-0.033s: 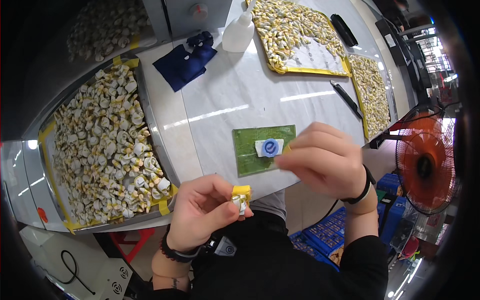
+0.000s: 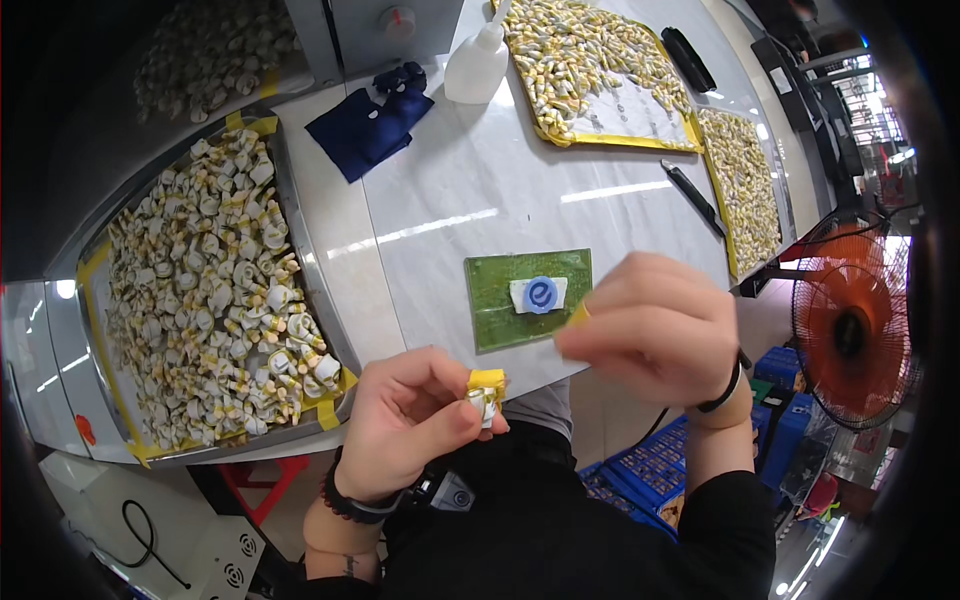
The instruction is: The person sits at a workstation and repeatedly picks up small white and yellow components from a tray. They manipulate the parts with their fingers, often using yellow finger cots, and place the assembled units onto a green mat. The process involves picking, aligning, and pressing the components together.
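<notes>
My left hand point(image 2: 410, 420) is closed in a pinch round a small white piece with yellow tape point(image 2: 486, 393) on its upper end. To its right my right hand point(image 2: 655, 325) is raised, fingers pinched together, with a scrap of yellow tape point(image 2: 579, 316) showing at the fingertips. Between and beyond the hands a green mat point(image 2: 490, 325) lies on the table. On the mat rests a white pad point(image 2: 519, 293) with a round blue piece point(image 2: 540, 295) on it. The right hand is close to the mat's right edge.
On the left stands a tray point(image 2: 318, 300) heaped with white-and-yellow pieces. Two more trays of small pieces, one point(image 2: 610, 143) at the back and one point(image 2: 740, 200) at the right, flank a black cutter knife point(image 2: 693, 199). A squeeze bottle point(image 2: 477, 68) stands by a dark blue cloth point(image 2: 365, 130).
My right hand has shifted slightly to the right, and more of the yellow scrap shows at its fingertips. The left hand has barely moved.
</notes>
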The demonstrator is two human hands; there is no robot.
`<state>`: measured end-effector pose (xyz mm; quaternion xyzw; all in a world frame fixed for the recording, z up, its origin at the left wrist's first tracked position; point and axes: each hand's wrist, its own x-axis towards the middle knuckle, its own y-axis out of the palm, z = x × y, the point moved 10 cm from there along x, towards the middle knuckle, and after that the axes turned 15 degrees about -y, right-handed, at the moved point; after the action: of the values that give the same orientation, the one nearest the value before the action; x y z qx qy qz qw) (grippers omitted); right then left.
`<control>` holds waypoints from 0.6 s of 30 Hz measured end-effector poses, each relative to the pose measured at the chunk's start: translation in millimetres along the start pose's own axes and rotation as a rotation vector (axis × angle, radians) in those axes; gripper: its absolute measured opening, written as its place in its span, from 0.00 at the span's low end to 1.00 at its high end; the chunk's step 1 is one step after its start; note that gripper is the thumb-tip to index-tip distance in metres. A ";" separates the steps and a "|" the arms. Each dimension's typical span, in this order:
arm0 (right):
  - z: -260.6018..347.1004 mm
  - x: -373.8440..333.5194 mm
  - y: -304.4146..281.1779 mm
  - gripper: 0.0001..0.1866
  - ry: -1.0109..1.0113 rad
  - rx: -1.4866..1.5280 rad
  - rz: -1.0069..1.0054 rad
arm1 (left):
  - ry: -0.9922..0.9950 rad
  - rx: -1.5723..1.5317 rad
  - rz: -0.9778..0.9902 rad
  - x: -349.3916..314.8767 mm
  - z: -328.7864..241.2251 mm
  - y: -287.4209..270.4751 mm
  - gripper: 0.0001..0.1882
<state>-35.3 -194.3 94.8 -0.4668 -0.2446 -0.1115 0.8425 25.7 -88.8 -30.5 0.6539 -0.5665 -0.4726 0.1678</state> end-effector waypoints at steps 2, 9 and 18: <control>10.9 5.8 -3.5 0.09 -0.030 0.082 -0.090 | -0.020 0.007 0.023 3.0 2.9 2.8 0.11; 32.1 14.0 2.6 0.10 -0.253 0.014 -0.116 | -0.118 -0.096 0.188 7.8 13.7 16.3 0.13; 35.2 16.4 6.3 0.08 -0.318 0.128 -0.138 | -0.247 -0.216 0.277 6.2 20.7 24.4 0.10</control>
<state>-29.5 -160.7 114.3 -0.4062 -0.4127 -0.0782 0.8115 -5.8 -95.1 -25.0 0.4849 -0.6132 -0.5797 0.2296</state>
